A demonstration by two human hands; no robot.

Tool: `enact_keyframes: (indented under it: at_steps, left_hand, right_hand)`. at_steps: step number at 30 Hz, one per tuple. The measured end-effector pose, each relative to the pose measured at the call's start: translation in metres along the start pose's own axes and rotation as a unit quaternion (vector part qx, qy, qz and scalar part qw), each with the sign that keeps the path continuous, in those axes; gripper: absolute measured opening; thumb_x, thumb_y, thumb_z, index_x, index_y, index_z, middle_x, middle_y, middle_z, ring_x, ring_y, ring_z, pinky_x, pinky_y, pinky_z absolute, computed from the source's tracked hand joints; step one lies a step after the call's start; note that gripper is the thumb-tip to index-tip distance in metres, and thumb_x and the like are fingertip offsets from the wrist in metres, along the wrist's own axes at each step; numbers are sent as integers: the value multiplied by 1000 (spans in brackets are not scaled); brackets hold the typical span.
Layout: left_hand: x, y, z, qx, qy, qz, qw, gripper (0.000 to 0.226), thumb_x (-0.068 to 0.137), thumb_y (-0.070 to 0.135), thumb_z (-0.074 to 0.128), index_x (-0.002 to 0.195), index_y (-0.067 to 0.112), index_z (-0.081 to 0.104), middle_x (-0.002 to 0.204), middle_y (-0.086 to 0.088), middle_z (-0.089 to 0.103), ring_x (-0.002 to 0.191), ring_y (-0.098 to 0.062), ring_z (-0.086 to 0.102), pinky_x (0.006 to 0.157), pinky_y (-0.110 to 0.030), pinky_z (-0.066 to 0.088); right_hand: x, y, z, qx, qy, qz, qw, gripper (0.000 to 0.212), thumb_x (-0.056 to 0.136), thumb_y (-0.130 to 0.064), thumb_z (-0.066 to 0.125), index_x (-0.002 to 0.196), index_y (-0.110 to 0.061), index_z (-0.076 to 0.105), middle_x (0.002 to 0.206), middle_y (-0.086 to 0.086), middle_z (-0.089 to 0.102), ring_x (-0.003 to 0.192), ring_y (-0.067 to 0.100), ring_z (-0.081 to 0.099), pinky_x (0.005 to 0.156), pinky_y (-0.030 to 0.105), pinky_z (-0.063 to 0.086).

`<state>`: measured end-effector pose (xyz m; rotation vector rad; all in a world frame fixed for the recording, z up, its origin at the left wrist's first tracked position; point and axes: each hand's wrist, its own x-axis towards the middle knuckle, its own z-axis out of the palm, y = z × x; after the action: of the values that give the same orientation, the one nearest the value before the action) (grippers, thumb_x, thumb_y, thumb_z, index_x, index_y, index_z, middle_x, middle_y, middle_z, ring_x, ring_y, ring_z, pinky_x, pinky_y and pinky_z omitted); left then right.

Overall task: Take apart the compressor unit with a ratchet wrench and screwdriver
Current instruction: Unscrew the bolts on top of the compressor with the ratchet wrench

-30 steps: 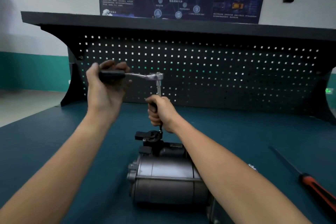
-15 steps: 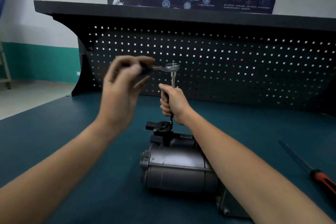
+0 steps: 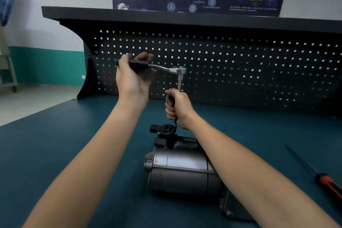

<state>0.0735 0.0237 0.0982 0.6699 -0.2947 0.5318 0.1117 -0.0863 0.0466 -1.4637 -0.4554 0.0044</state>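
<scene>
My worry is the socket slipping off its fastener. The ratchet wrench [image 3: 166, 69] stands tall on a long extension, and my left hand [image 3: 134, 79] has only a loose-looking curl of fingers round the black handle. A sideways pull could tip the shaft, or rock the compressor unit [image 3: 181, 168], which lies on its side on the bench [image 3: 55, 153] with no clamp I can see. My right hand [image 3: 177, 111] is clenched round the extension, just above the black fitting [image 3: 164, 128] at the unit's far end. The unit sits below both hands, nearer me. The screwdriver [image 3: 314, 172] lies well to the right, untouched
</scene>
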Motion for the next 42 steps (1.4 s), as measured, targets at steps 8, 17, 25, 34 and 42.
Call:
enact_keyframes:
  at_steps: [8, 17, 25, 34, 42]
  left_hand:
    - [17, 5, -7, -28, 31, -91, 995, 29, 95, 26, 37, 85, 13, 60, 83, 3, 67, 86, -12, 63, 69, -25, 48]
    - [-97, -1, -2, 258, -241, 237, 905, 14, 78, 14, 50, 89, 22, 48, 97, 7, 59, 102, -4, 55, 91, -25, 43]
    - [-22, 2, -12, 96, -29, 100, 990, 15, 98, 25, 39, 104, 14, 47, 96, -1, 65, 87, -13, 62, 70, -27, 51]
    - [15, 1, 9, -49, 33, -102, 993, 28, 98, 22, 38, 74, 14, 51, 71, 0, 62, 68, -10, 60, 64, -26, 49]
    - [-91, 0, -8, 234, -169, 199, 937, 25, 86, 9, 46, 104, 27, 46, 111, 5, 56, 107, -6, 55, 94, -29, 45]
  right_hand:
    - [3, 1, 2, -29, -11, 10, 999, 49, 95, -23, 41, 50, -17, 26, 37, -7, 20, 33, 10, 15, 42, 20, 12]
    - [4, 4, 4, -9, 2, -11, 1000, 37, 93, -22, 43, 59, -10, 39, 57, 6, 33, 52, 15, 29, 52, 23, 25]
    - [5, 1, 0, -13, -18, 12, 1000, 47, 94, -19, 40, 49, -16, 26, 37, -5, 20, 34, 11, 14, 42, 21, 12]
    - [5, 2, -1, 3, -19, 7, 1000, 46, 95, -19, 40, 51, -17, 24, 36, -6, 19, 33, 10, 13, 41, 18, 12]
    - [6, 4, 1, -14, -13, -15, 1000, 45, 93, -18, 38, 49, -17, 31, 41, -1, 22, 35, 11, 16, 40, 20, 15]
